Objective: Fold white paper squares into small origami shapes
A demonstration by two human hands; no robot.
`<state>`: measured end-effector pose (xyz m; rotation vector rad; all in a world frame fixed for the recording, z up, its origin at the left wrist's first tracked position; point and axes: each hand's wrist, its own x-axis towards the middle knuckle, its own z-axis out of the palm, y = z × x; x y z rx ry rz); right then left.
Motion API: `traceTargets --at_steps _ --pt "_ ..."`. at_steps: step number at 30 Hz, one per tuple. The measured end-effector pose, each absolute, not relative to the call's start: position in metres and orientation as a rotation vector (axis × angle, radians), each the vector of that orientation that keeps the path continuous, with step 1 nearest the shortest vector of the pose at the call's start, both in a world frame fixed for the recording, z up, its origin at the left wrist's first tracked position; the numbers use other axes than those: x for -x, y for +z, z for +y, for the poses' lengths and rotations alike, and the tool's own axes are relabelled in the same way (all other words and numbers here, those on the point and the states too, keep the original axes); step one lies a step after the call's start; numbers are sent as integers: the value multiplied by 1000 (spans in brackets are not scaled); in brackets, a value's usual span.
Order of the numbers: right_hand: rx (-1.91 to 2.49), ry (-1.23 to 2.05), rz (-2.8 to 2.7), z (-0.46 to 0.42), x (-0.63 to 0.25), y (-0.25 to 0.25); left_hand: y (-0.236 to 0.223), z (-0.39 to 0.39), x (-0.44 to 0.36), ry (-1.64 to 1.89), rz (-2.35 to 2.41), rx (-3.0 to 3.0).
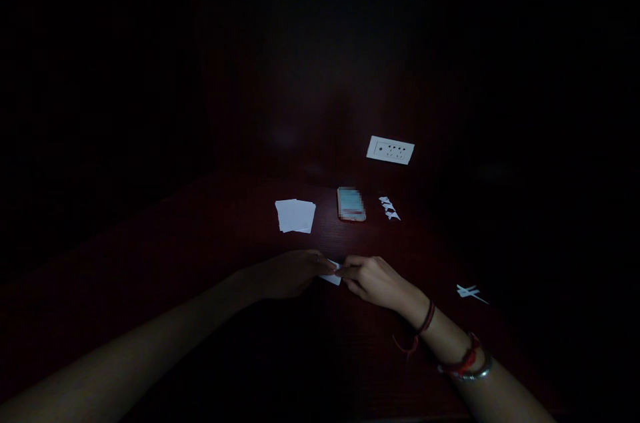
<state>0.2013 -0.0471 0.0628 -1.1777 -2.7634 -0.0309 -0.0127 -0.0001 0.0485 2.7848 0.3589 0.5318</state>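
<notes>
A small piece of white paper (pixel 331 279) is held between my two hands over the dark red table. My left hand (pixel 295 273) pinches it from the left, with the thumb lying on top. From the right, the fingers of my right hand (pixel 373 279) are closed on its edge, close to the left thumb. Part of the paper is hidden under the fingers. Beyond my hands lies a small stack of white paper sheets (pixel 295 216), slightly fanned.
A phone-like pixelated object (pixel 351 203) lies behind my hands, with small cut paper pieces (pixel 389 208) to its right. Thin paper strips (pixel 469 291) are crossed at the far right. A white socket panel (pixel 391 150) is on the back wall. The surroundings are very dark.
</notes>
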Motion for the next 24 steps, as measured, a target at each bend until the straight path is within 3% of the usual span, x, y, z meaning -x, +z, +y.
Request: traceTargets --at_steps 24 --pt "1172 56 -2626 -38 -206 58 45 1 15 518 423 -2825"
